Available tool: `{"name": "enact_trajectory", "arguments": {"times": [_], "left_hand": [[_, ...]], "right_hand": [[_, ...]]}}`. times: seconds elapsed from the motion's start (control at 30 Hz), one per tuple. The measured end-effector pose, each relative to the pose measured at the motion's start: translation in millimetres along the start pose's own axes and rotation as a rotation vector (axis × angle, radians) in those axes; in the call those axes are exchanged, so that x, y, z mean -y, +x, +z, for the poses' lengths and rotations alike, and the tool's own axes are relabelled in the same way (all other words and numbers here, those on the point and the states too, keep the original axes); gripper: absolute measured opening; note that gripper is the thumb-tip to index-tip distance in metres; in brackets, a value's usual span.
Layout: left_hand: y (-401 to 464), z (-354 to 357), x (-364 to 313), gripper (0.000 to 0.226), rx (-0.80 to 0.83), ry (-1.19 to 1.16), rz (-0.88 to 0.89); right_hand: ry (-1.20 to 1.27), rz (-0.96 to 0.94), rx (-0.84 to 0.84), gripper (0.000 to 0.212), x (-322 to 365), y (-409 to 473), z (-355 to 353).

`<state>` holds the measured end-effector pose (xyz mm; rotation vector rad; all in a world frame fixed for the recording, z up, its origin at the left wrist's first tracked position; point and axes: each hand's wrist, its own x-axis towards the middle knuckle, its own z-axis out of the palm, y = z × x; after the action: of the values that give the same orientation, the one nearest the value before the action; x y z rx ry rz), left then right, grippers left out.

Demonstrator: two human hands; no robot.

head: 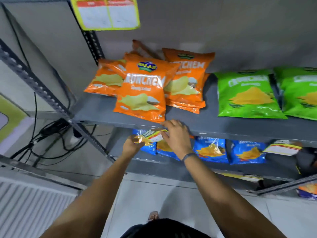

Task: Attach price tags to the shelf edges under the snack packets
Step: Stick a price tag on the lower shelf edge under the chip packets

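Observation:
A small yellow, red and white price tag [155, 135] is held just below the grey shelf edge [120, 122], under the orange snack packets [140, 93]. My left hand [133, 144] pinches the tag's left end. My right hand [176, 136] grips its right end, with fingertips touching the shelf edge near the front orange packet's lower corner. Green snack packets [247, 95] lie further right on the same shelf. Blue snack packets [211, 150] stand on the shelf below.
A large yellow price sign [106, 12] hangs from the shelf above. Another tag [283, 147] sits on the lower shelf edge at right. Black cables [49, 134] run behind the slotted upright [42, 90] at left. A white radiator [30, 208] stands at lower left.

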<state>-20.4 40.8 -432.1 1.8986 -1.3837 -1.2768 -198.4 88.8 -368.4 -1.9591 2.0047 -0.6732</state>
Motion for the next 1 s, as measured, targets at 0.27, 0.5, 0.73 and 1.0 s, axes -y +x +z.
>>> {"name": "enact_trajectory", "arguments": {"times": [0.27,0.5,0.73,1.0], "left_hand": [[11,-13,-28,0.043,0.166,0.307,0.259],[5,-61,-52,0.027,0.109,0.558,0.466],[7,-56,-44,0.037,0.016,1.087,0.677],[21,-42,-48,0.037,-0.024,1.206,0.689]], "right_hand": [[0.040,0.116,-0.015,0.008,22,20,5],[0.166,0.282,0.157,0.007,25,36,-4],[-0.276,0.112,0.113,0.022,31,12,15],[-0.431,0.123,0.072,0.022,37,21,21]]}}
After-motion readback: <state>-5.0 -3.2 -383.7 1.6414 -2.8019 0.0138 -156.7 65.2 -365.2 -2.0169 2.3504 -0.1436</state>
